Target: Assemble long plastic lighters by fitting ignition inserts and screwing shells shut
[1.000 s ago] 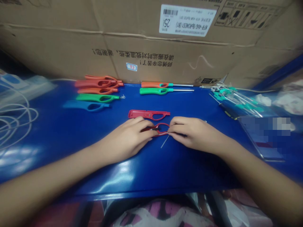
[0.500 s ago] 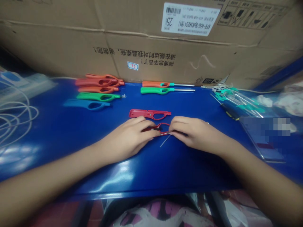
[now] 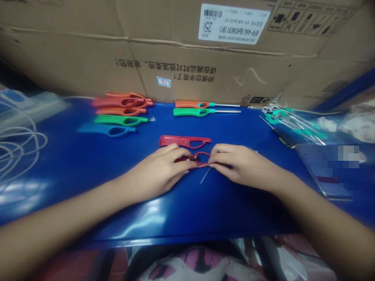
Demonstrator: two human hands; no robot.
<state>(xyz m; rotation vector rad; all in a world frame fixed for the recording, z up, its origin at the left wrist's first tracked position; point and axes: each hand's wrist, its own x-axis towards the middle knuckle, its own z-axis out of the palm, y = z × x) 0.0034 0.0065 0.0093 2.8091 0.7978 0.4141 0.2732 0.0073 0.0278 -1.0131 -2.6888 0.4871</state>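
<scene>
My left hand (image 3: 164, 171) is closed on the handle end of a red lighter half-shell (image 3: 205, 154). A small black part (image 3: 193, 159) shows inside the shell by my left fingertips. At the shell's nose end, the fingers of my right hand (image 3: 234, 162) are pinched together. A thin pale tube or wire (image 3: 205, 175) sticks out below them, slanting down to the left; its upper end is hidden by the fingertips. Just beyond my hands lies the matching red half-shell (image 3: 184, 141), its inner side up.
Orange, green and blue lighter handles (image 3: 123, 111) lie back left. Two lighters with metal rods (image 3: 208, 112) lie at back centre. To the right are rods with teal parts (image 3: 293, 121), a screwdriver (image 3: 283, 138) and a phone (image 3: 316, 171). A cardboard box (image 3: 88, 50) stands behind; white cable (image 3: 35, 144) coils left.
Both hands stay at the red shell with nearly the same grip. The thin strand's free end has swung slightly to the right.
</scene>
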